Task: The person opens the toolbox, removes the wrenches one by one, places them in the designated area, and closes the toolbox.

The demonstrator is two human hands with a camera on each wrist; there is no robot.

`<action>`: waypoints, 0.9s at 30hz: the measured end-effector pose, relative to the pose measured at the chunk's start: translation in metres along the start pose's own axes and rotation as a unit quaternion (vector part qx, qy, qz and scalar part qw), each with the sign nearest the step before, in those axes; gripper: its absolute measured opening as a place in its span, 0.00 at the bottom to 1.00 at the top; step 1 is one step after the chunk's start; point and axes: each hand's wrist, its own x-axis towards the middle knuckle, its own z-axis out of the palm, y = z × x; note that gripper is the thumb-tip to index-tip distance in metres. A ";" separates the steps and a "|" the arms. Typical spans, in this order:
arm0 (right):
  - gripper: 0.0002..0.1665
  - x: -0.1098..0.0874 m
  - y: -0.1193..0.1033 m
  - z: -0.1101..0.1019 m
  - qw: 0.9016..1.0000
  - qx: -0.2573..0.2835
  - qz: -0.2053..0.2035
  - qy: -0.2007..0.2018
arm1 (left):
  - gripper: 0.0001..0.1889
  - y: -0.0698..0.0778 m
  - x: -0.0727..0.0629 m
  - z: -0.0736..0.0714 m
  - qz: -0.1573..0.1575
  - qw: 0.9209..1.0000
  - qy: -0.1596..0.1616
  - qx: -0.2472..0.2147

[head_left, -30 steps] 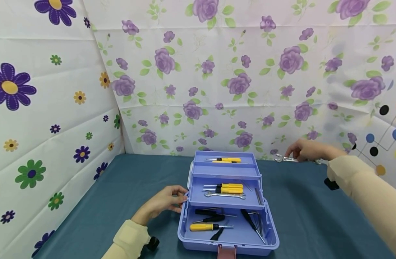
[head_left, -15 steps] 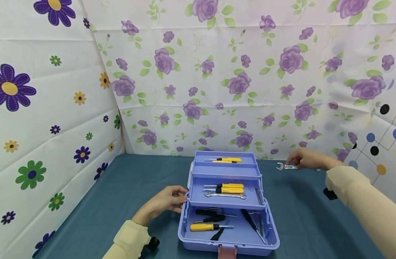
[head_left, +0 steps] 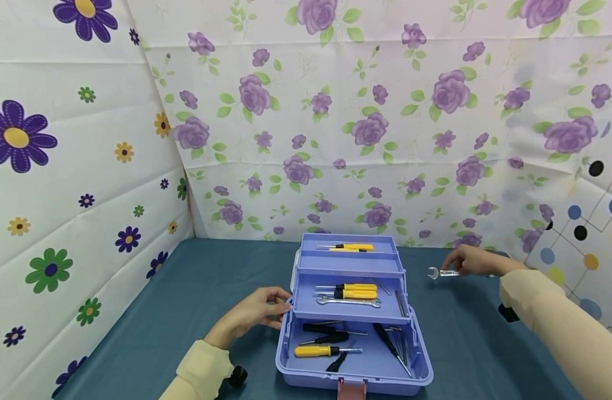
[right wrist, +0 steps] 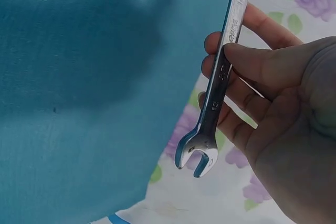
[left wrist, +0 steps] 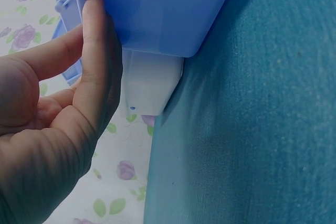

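Observation:
A blue-purple toolbox [head_left: 353,382] stands with its stepped trays raised. My left hand [head_left: 251,312] is at its left side; in the left wrist view the nearly straight fingers [left wrist: 95,51] lie against the box's outer wall. Right of the toolbox, my right hand [head_left: 473,261] pinches a silver double open-ended wrench [right wrist: 216,82] by its middle between thumb and fingers. Both of the wrench's forked ends show in the right wrist view. On the middle tray [head_left: 306,312] lie yellow-handled screwdrivers [head_left: 356,294] and another wrench [head_left: 348,302].
The bottom compartment holds a yellow screwdriver [head_left: 313,351], several black-handled tools [head_left: 383,338] and hex keys [head_left: 403,347]. More yellow screwdrivers [head_left: 356,246] lie in the top tray. A dark teal cloth [head_left: 226,261] covers the table; floral sheets [head_left: 306,139] hang behind it.
My right hand has moved down toward the table with the wrench in its grip. The left hand and the toolbox have stayed where they were.

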 end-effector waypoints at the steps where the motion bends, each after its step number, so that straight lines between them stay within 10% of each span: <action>1: 0.25 0.000 0.002 0.002 1.000 0.002 0.002 -0.001 | 0.18 0.000 0.000 0.000 0.000 1.000 0.000 0.000; 27: 0.28 0.004 0.030 0.035 0.998 -0.051 0.017 0.045 | 0.18 0.002 -0.003 0.001 0.002 1.000 -0.004 -0.003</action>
